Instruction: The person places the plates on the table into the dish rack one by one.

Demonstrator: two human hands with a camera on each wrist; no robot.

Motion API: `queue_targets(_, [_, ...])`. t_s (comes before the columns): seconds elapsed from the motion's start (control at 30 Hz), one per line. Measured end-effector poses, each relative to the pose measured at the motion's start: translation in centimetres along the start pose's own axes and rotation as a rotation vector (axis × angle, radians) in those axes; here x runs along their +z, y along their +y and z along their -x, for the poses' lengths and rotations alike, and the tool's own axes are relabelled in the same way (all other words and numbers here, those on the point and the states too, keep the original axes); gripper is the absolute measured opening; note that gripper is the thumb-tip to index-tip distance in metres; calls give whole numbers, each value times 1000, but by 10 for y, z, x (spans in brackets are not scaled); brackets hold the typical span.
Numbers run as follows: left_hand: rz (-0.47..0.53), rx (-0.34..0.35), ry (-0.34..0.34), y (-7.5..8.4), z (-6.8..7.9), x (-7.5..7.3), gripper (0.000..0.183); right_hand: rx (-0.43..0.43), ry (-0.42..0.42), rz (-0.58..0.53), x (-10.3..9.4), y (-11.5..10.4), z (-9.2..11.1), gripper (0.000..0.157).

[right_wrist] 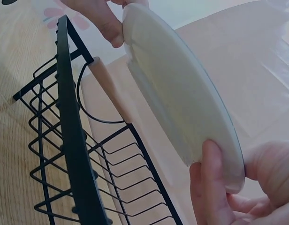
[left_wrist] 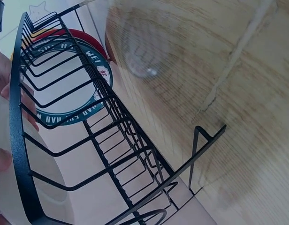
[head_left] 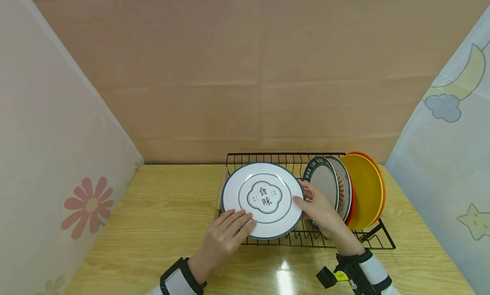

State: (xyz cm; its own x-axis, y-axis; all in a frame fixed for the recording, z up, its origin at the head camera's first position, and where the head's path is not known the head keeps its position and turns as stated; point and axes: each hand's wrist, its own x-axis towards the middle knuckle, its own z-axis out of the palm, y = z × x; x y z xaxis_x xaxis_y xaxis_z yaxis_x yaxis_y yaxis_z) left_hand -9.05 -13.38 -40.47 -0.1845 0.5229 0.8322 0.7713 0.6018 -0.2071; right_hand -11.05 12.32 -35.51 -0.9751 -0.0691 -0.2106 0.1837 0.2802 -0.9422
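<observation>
A white plate (head_left: 237, 197) with a blue rim and printed characters in its centre is held face up over a black wire dish rack (head_left: 287, 244). My left hand (head_left: 229, 233) grips its near-left rim, fingers on the face and thumb underneath. At the opposite rim, my right hand (head_left: 317, 203) pinches it, thumb on top; the right wrist view shows its fingers (right_wrist: 212, 183) against the pale underside (right_wrist: 177, 89). In the rack, just beyond the right hand, stands a green-rimmed plate (head_left: 323, 182).
Behind the green-rimmed plate stand a patterned white plate (head_left: 346, 193), a red-edged dish (head_left: 351, 205), a yellow dish (head_left: 361, 193) and an orange one (head_left: 383, 182). The rack has a wooden handle (right_wrist: 109, 89). Patterned side walls and a brown back wall (head_left: 245, 73) enclose the wooden table (head_left: 164, 201).
</observation>
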Motion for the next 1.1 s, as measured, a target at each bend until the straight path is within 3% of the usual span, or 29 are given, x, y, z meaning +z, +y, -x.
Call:
queue_targets(0.4, [8, -10, -65, -6, 1, -1, 31, -34, 43, -24, 2, -1, 4, 53])
queue_targets(0.8, [-35, -34, -73, -22, -1, -6, 32, -70, 95, -51, 0, -19, 11, 59])
queue_targets(0.93, [-35, -82, -61, -30, 0, -7, 28, -91, 150, -30, -5, -21, 11, 59])
queue_targets(1.1, [12, -207, -113, -42, 4, -9, 19, -122, 183, -8, -7, -22, 12, 58])
